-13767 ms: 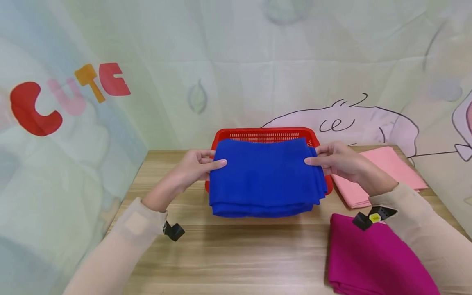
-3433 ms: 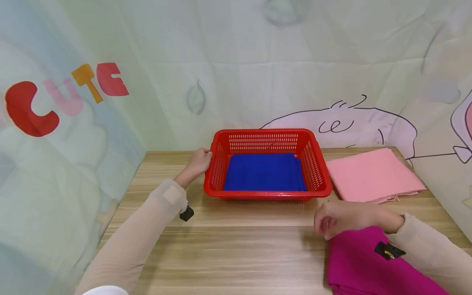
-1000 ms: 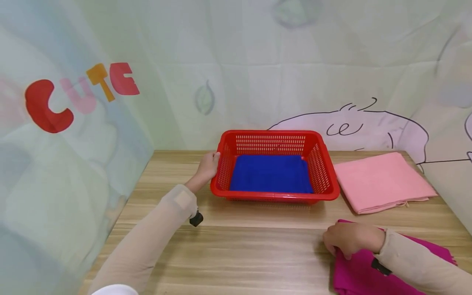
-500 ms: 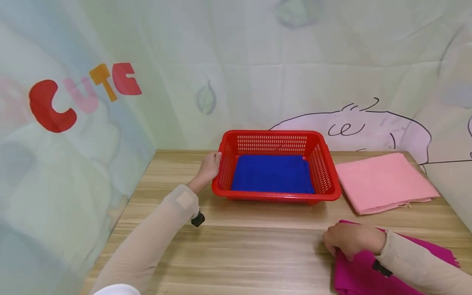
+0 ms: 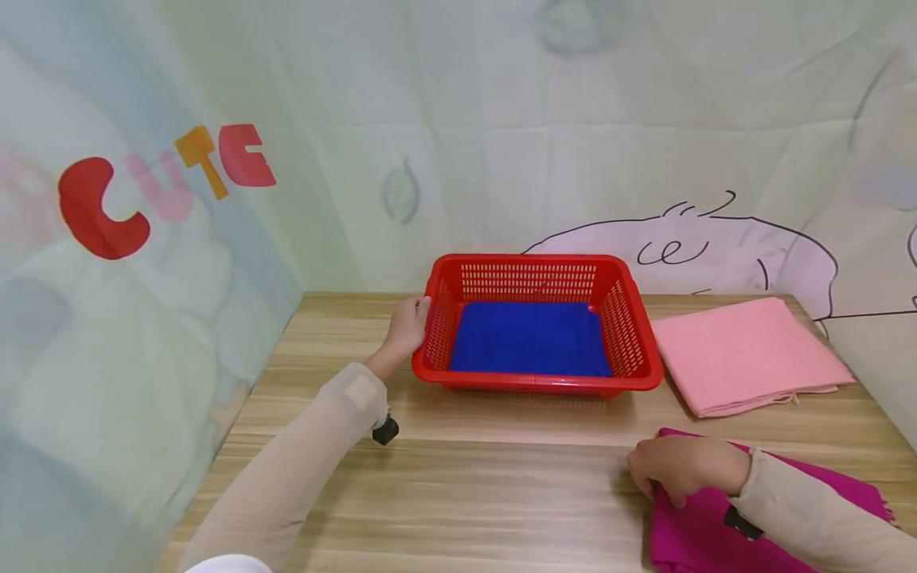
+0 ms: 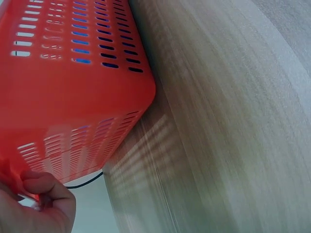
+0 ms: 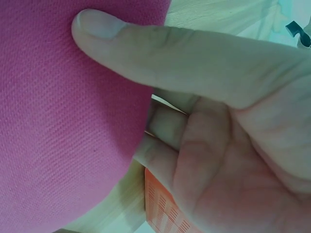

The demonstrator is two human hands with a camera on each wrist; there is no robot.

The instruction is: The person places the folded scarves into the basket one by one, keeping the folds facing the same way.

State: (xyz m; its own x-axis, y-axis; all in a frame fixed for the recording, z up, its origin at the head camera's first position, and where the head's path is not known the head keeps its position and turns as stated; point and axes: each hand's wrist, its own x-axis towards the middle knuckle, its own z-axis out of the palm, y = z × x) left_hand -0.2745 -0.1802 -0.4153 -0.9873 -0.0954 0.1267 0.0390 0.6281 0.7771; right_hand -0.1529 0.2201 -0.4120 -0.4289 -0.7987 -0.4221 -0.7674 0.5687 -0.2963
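My left hand [image 5: 406, 325] grips the left rim of a red perforated plastic basket [image 5: 537, 382]; in the left wrist view its fingers [image 6: 44, 187] curl at the basket's edge. Inside the basket lies a folded blue cloth [image 5: 528, 338], flat on the bottom. My right hand [image 5: 686, 464] is at the near left part of a folded magenta cloth [image 5: 705, 529] at the right front of the table. The right wrist view shows the thumb [image 7: 141, 53] on the cloth's face and the other fingers partly behind it, pinching the edge. The forearm covers part of this cloth.
A folded pink cloth [image 5: 748, 356] lies right of the basket, close to its side. The wooden table [image 5: 458, 485] ends at a printed curtain [image 5: 487, 159] behind and at the left. A white rounded thing [image 5: 228, 564] shows at the bottom edge.
Earlier both hands held the blue cloth above the basket; it now lies inside. The left hand went to the basket's rim, the right to the magenta cloth. Over the last second, both hands hardly moved.
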